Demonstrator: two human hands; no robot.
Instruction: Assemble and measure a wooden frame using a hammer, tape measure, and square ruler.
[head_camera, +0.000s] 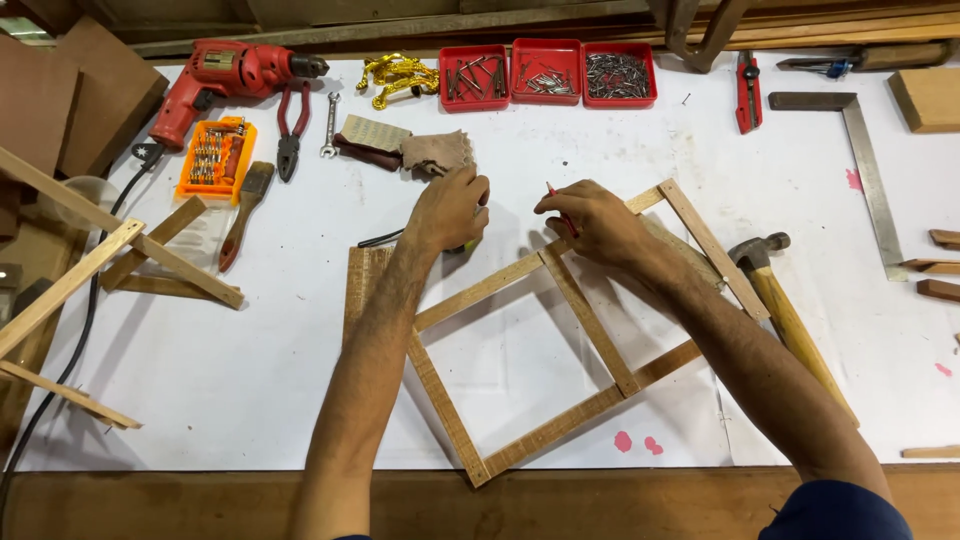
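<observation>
White paper covers my bench (250, 380). On it lies a slatted wood frame (590, 320), a hammer (785, 305) just right of it. My right hand (590, 222) pinches a red pencil (562, 215) over the frame's top rail; my left hand (447, 210) is curled shut on something hidden.

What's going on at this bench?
A person is bent over a wooden frame of thin strips lying on a white-covered workbench. The right hand holds a red pencil at the frame's upper strip. The left hand rests beside it, closed over a small object I can't identify. A hammer lies to the right of the frame. At the back sit a red drill, pliers and three red trays of nails and screws.
</observation>
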